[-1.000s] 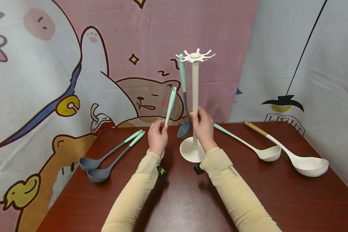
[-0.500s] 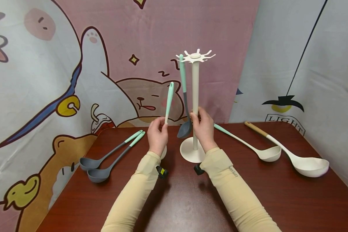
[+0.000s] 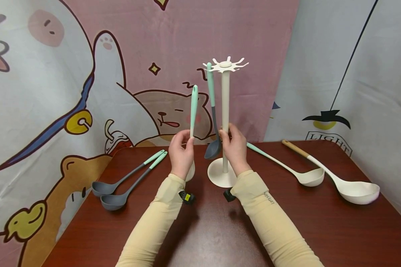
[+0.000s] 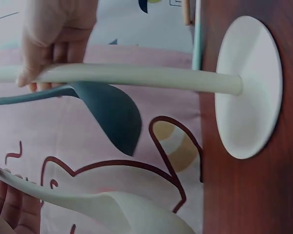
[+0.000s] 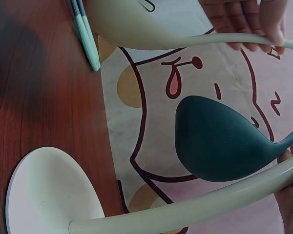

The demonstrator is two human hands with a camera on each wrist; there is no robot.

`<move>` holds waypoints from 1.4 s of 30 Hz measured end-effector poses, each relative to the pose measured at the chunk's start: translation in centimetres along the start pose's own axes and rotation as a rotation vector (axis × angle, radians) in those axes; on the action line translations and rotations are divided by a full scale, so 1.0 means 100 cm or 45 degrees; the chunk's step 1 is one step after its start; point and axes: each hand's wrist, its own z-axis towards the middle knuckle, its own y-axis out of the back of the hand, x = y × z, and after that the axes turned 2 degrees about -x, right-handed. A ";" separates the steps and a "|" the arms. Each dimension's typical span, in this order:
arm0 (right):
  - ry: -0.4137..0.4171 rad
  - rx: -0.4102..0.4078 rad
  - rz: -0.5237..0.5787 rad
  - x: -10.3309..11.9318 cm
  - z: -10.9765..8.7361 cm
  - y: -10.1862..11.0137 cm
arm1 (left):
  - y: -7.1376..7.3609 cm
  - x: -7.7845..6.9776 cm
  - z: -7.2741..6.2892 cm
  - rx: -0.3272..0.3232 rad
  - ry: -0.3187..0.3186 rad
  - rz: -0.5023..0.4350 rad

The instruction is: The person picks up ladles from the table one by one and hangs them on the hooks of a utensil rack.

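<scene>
My left hand [image 3: 182,154] pinches the neck of a white ladle with a mint-green handle [image 3: 194,109], held nearly upright just left of the stand. Behind that hand its bowl is mostly hidden in the head view, but the bowl [image 5: 132,24] shows in the right wrist view. Around the pole of a cream utensil stand [image 3: 225,100], my right hand [image 3: 234,148] grips low down. From the stand's ring of hooks [image 3: 225,66] hangs a dark grey ladle [image 3: 212,149] with a mint handle, its bowl beside the right hand. The stand's round base [image 4: 254,117] rests on the table.
Two grey ladles [image 3: 113,202] with mint handles lie at the left of the brown table [image 3: 214,237]. On the right lie a white mint-handled ladle [image 3: 310,177] and a larger white ladle [image 3: 359,192] with a wooden handle. A cartoon-print cloth [image 3: 247,33] hangs behind.
My left hand has lifted the white ladle a little; its handle top has risen, shifted slightly left and become more upright. The right hand and the stand look nearly unchanged.
</scene>
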 end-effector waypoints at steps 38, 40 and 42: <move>-0.024 0.006 -0.007 0.001 0.000 0.000 | -0.004 -0.052 0.015 -0.042 -0.105 -0.167; -0.024 0.005 -0.009 0.002 0.000 0.000 | -0.004 -0.054 0.016 -0.038 -0.097 -0.169; -0.021 0.004 -0.012 0.002 0.000 0.000 | -0.005 -0.055 0.017 -0.032 -0.092 -0.172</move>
